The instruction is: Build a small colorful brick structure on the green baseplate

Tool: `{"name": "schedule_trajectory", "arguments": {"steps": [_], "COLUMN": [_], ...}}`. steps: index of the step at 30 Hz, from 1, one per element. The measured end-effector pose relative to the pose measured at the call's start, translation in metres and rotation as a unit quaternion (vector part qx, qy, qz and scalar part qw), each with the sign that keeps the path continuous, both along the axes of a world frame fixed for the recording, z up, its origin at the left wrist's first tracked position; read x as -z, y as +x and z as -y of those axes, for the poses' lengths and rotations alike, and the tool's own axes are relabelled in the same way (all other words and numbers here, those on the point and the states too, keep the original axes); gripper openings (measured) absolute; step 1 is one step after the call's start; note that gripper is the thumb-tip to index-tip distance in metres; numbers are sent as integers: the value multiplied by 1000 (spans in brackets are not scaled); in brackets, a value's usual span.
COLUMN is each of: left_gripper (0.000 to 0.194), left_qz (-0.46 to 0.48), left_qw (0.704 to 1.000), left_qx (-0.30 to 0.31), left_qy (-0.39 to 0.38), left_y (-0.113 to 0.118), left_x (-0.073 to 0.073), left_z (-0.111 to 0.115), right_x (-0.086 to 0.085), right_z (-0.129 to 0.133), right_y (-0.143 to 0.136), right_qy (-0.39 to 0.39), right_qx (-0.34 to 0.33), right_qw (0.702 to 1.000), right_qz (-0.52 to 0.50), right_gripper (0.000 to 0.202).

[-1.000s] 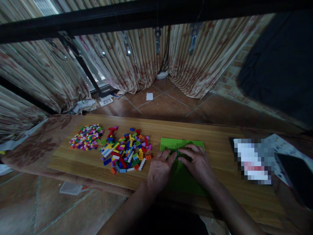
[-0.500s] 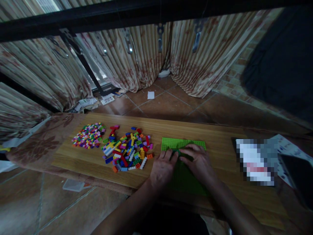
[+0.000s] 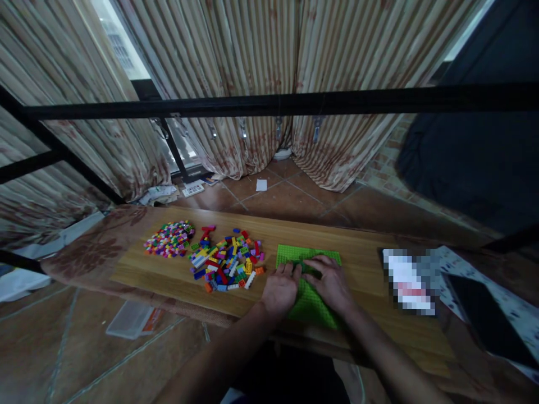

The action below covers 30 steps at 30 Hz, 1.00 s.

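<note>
A bright green studded baseplate [image 3: 314, 311] lies on the wooden board in front of me. Over its upper half, my left hand [image 3: 281, 287] has its fingers bent down against the left side of a small dark green brick [image 3: 300, 267]. From the right, my right hand [image 3: 330, 281] pinches at the same brick with thumb and fingers. The fingertips of both hands hide most of the brick, so its exact shape is unclear. To the left of the plate spreads a pile of mixed coloured building bricks [image 3: 227, 261].
A heap of tiny coloured pieces [image 3: 170, 238] sits farther left on the wooden board [image 3: 357, 252]. At the right lie a blurred-out item [image 3: 408, 283] and a dark tablet-like device [image 3: 490, 314]. A clear plastic container [image 3: 129, 320] rests on the floor. A black rail [image 3: 261, 105] crosses ahead.
My view has tilted up and shifted, showing more of the curtains and rail. Both hands stay at the dark green brick on the baseplate, with little visible movement.
</note>
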<state>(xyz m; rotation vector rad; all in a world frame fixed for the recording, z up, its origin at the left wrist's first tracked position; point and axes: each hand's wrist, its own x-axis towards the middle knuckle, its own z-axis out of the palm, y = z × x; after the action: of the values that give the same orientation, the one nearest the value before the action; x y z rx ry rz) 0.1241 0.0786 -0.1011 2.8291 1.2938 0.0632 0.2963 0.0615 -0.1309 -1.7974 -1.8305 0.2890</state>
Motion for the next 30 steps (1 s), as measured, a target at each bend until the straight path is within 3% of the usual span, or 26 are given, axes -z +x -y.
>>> {"name": "schedule_trajectory", "arguments": {"steps": [7, 14, 17, 30], "left_gripper": [45, 51, 52, 43], "left_qz": [35, 88, 107, 101], "left_qw": [999, 989, 986, 990], "left_qx": [-19, -79, -90, -58], "left_qy": [-38, -86, -93, -74], "left_y": [-4, -20, -22, -20], "left_x": [-10, -13, -13, -8], "left_z": [0, -3, -2, -5], "right_x": [-3, -11, -10, -10], "right_z": [1, -8, -10, -10], "right_y": [5, 3, 5, -3], "right_qy": [-2, -18, -22, -35], "right_qx": [-2, -70, -54, -24], "right_qw": [1000, 997, 998, 999], "right_qz": [-8, 23, 20, 1], "right_gripper": [30, 32, 27, 25]}}
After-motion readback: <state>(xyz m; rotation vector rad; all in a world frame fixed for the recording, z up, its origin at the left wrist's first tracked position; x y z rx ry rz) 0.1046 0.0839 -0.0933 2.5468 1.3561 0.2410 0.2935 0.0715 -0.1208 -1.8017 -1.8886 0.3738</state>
